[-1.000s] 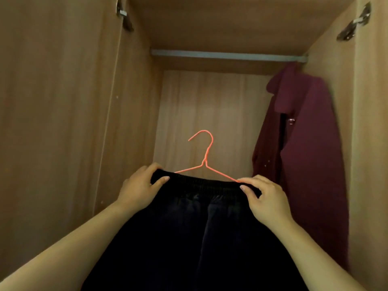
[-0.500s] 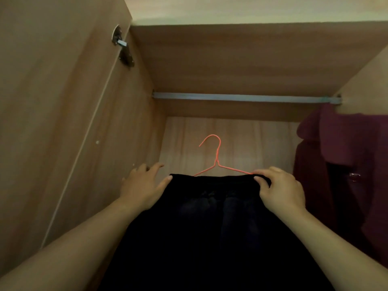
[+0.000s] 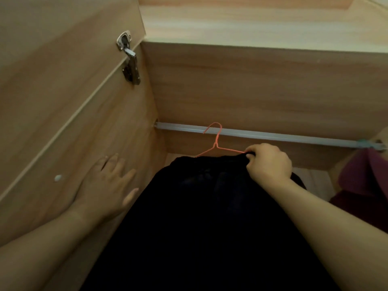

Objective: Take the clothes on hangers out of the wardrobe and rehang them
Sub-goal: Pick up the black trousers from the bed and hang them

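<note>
A black garment (image 3: 201, 217) hangs on a thin orange wire hanger (image 3: 216, 141), whose hook overlaps the grey wardrobe rail (image 3: 273, 136); I cannot tell whether the hook rests on the rail. My right hand (image 3: 267, 164) is shut on the garment's waistband and the hanger's right shoulder. Off to the left, my left hand (image 3: 107, 185) is open with fingers spread, apart from the garment and close to the wardrobe's left wall. A maroon coat (image 3: 365, 181) hangs at the rail's far right end, partly cut off by the frame.
The wooden left wardrobe wall (image 3: 117, 122) and the open door (image 3: 52, 80) with its metal hinge (image 3: 130, 61) stand close on the left. The top panel (image 3: 252, 85) sits just above the rail. Bare rail runs between the hanger and the coat.
The hanger with the black garment has risen to the rail. My left hand has let go of the waistband and moved left. The view has tilted upward.
</note>
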The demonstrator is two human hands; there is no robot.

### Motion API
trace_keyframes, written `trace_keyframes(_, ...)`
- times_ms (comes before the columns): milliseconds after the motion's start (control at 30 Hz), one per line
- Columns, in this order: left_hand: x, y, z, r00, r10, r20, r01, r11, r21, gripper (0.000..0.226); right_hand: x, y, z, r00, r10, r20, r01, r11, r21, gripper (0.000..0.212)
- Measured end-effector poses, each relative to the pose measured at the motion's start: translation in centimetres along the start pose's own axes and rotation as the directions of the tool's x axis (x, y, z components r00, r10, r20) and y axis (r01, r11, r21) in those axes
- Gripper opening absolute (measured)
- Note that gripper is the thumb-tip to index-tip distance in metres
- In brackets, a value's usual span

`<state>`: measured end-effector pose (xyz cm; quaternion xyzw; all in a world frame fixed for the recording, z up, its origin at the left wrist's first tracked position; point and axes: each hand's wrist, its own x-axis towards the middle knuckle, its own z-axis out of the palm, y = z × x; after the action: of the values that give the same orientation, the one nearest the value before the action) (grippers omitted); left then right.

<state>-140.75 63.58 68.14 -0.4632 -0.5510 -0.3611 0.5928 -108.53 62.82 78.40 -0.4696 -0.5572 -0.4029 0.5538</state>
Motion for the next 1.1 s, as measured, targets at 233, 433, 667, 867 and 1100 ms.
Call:
trace_keyframes(233,0.4,-0.1,0.2,0.995,0.024,-0.098,-0.021,0.999,0.038,0.052,4.7,-2.8,3.9,1.0,-0.006,-0.021,0.007,0.999,0.051,0.02)
trace_keyframes(433,0.4,-0.2,0.4,0.998,0.026,-0.055,-0.021,0.996,0.087,0.055,7.7,-3.0,6.2,1.0,0.025,0.0,-0.025,0.999,0.027,0.017)
trace_keyframes(667,0.2,-0.4,0.5,0.998,0.041,-0.046,-0.034,0.99,0.138,0.054,5.6,-5.0,10.2,0.997,-0.053,0.062,0.048,0.995,0.084,0.018)
trace_keyframes(867,0.1,-0.5,0.7,0.994,0.068,-0.08,-0.055,0.987,0.153,0.07,4.4,-5.0,9.5,0.995,-0.084,0.057,0.074,0.984,0.16,0.02)
trace_keyframes(1100,-0.1,-0.5,0.4,0.992,0.094,-0.087,-0.084,0.991,0.107,0.055,2.1,-3.4,6.9,0.97,-0.215,0.117,0.165,0.926,0.34,0.05)
